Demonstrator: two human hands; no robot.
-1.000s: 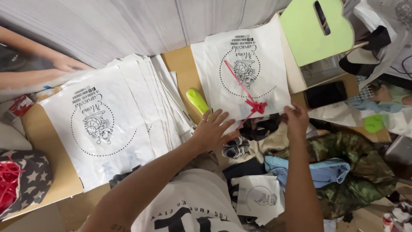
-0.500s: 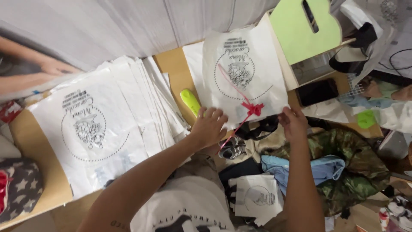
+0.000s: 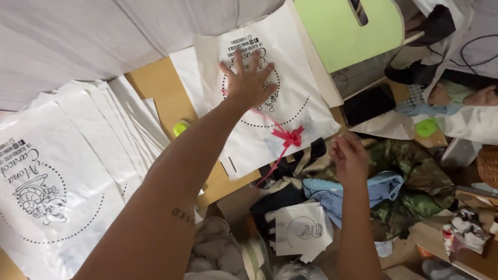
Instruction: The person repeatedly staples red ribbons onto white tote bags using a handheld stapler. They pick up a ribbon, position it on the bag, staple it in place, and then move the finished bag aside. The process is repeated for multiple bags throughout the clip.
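Note:
A white printed bag (image 3: 290, 88) with a round black design lies flat on the brown table (image 3: 155, 88). A red ribbon bow (image 3: 289, 138) sits near its lower edge, with a red ribbon running across it. My left hand (image 3: 248, 79) is spread flat on the middle of the bag, over the print. My right hand (image 3: 348, 156) hovers off the bag's lower right corner, fingers loosely curled, with nothing visible in it.
A stack of the same white printed bags (image 3: 67, 166) lies at the left. A green marker (image 3: 181, 127) peeks out beside my left arm. A green cardboard piece (image 3: 342, 31) and a black phone (image 3: 367, 103) lie at the back right. Clothes (image 3: 415, 176) pile up at the right.
My left hand has moved from the bag's lower edge up onto the middle of the print. My right hand has come off the bag's corner. The view has shifted closer.

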